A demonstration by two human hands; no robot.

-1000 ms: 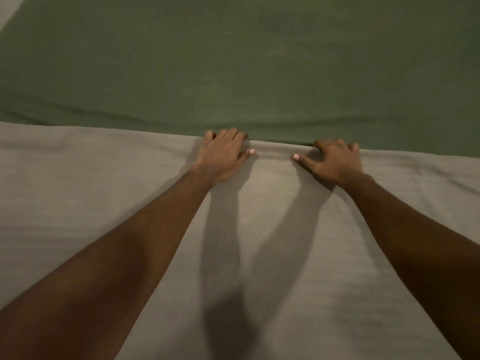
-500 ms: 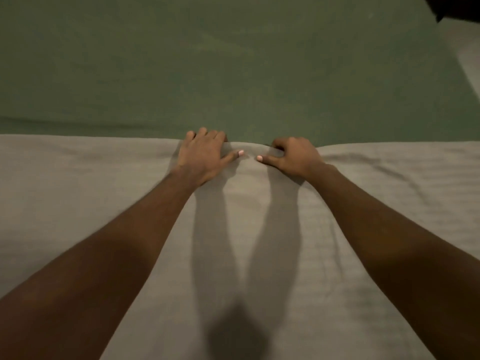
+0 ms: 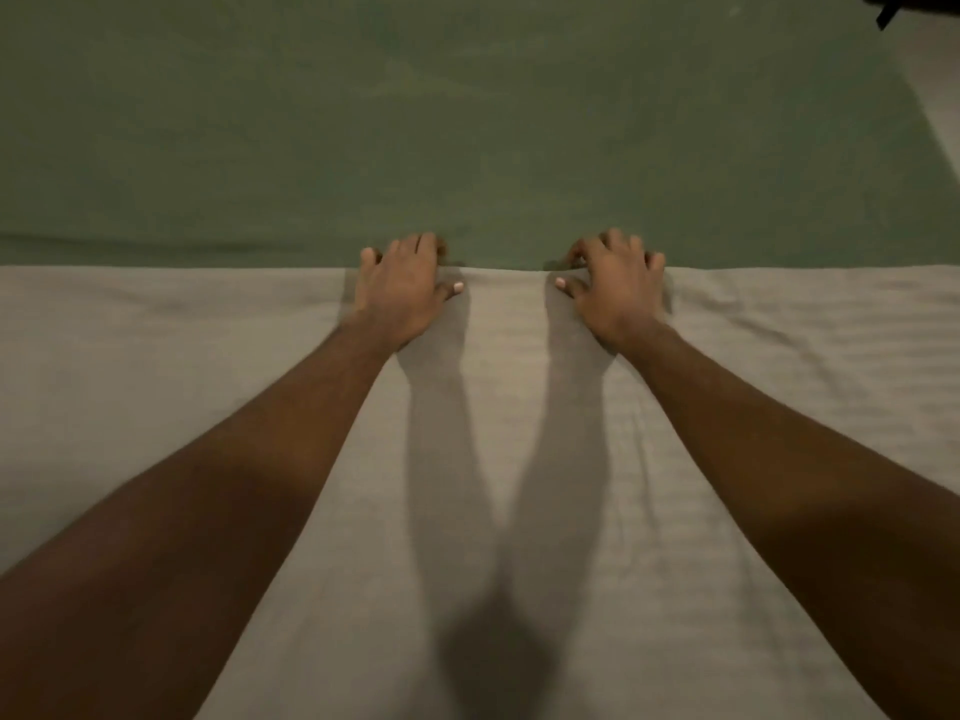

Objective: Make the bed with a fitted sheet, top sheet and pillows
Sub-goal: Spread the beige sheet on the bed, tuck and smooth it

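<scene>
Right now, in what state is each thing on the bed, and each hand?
Fitted sheet: green, spread flat, far part uncovered.
Top sheet: grey, spread over the near part, far edge straight, slight creases at right.
Left hand: grips the top sheet's far edge.
Right hand: grips the same edge, apart from the left.

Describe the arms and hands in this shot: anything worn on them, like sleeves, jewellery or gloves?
Both the left forearm and the right forearm are bare for all their visible length, and no sleeve edge shows. The left hand and right hand are ungloved, with no watch, bracelet or ring in view. The thumbnails look short and unpainted.
</scene>
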